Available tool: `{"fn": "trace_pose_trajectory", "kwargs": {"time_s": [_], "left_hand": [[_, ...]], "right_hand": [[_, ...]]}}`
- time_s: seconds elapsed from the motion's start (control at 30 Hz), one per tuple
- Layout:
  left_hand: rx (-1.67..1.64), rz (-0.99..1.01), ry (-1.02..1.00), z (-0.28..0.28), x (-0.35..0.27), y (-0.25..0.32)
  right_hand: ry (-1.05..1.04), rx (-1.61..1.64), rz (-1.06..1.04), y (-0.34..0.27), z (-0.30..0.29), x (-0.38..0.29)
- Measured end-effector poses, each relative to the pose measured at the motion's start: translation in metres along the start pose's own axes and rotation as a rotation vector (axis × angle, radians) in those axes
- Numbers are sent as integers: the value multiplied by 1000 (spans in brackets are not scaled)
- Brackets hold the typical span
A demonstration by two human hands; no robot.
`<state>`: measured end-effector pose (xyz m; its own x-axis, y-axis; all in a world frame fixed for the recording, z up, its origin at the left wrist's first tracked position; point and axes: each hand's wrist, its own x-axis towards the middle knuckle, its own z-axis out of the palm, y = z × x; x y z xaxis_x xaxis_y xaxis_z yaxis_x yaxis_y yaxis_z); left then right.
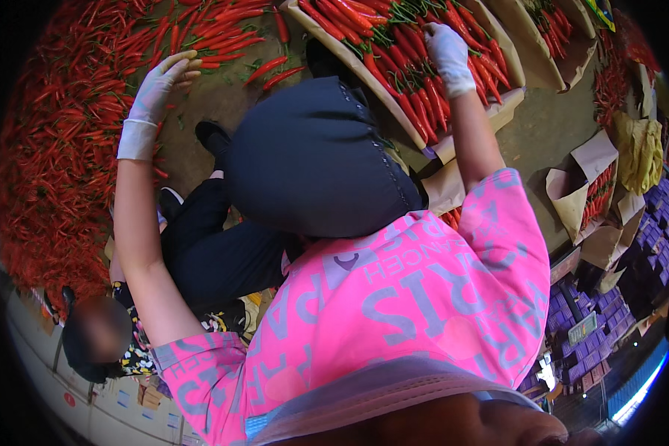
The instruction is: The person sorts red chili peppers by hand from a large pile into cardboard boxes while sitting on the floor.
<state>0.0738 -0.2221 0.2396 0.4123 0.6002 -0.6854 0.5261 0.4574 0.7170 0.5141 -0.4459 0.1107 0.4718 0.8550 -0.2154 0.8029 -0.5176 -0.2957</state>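
Both my hands wear white gloves. My left hand (164, 83) is held over the edge of a large pile of red chili peppers (61, 167) on the floor, its fingers bent and a little apart, with nothing seen in them. On the right, my right hand (449, 56) is at the red chili peppers (407, 50) laid in rows in a paper-lined box (362, 72). Its fingers curl downward, and whether they grip a pepper is hidden. Green stems show between the rows.
Loose peppers (267, 69) lie on the floor between pile and box. More paper-lined boxes (563, 173) with peppers stand at right, near a yellow sack (638, 150) and stacked purple boxes (591, 318). Another person (139, 340) sits close on the left. My dark-clad knee (312, 167) fills the middle.
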Motion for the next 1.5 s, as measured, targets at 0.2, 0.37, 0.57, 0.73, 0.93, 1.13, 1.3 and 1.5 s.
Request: {"fn": "trace_pose_trajectory", "kwargs": {"time_s": [0.2,0.37,0.57,0.73,0.93,1.13,1.3,1.5], "left_hand": [[69,-21,-5,-1,13,-10],[122,-39,32,-5,4,-14],[95,-102,20,-9,24,-30],[129,44,-54,-10,17,-41],[555,-308,-309,13,60,-58],[1042,131,295,148,108,-163],[1254,345,254,161,108,-186],[497,-80,568,113,75,-192]], "right_hand": [[-273,-288,-68,-13,2,31],[-202,-180,-49,-3,-5,29],[-87,-302,-91,22,15,34],[-74,-125,-74,-5,-21,22],[-644,854,-113,-144,-83,-8],[-1010,761,-49,-214,34,41],[-239,-89,-916,-236,116,64],[-97,-718,-1110,-244,190,99]]}}
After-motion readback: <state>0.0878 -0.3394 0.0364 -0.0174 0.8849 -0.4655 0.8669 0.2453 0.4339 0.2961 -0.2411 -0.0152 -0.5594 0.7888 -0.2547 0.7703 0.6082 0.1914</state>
